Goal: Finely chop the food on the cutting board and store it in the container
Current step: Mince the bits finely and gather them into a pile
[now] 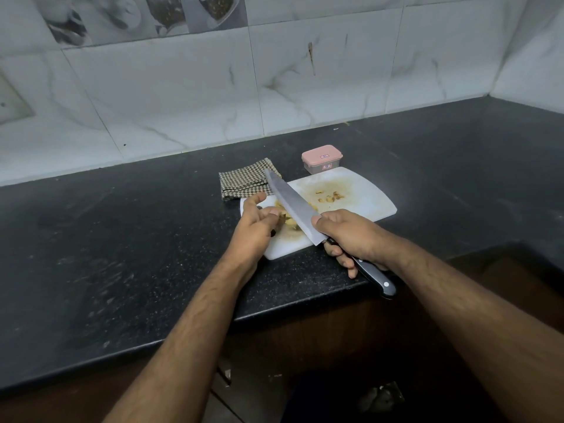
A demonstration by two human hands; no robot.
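Head view, down onto a black speckled countertop [122, 254] against a marbled tile wall [305, 87]. White cutting board [366, 206] lying flat near the counter's front edge, stained yellowish across its middle. Right hand [351, 236] wrapped around the black handle of a large chef's knife [293, 203], fingers curled under the handle, thumb lying along the heel of the blade. Blade angled up and away to the left, tip over the near edge of a checked cloth [247, 180]. Left hand [259, 224] at the board's left end, fingers bent down onto a small pile of pale yellow food pieces [290, 222] just beside the blade; exact grip on the pieces hidden by the hand itself. A few more scattered browned bits [331, 196] farther right on the board, apart from the main pile. Small container [322, 160] with a pink lid closed on top, standing behind the board's far edge, touching or nearly touching it. Cloth folded, beside the board's far left corner. Wooden cabinet fronts [335, 331] below the counter.
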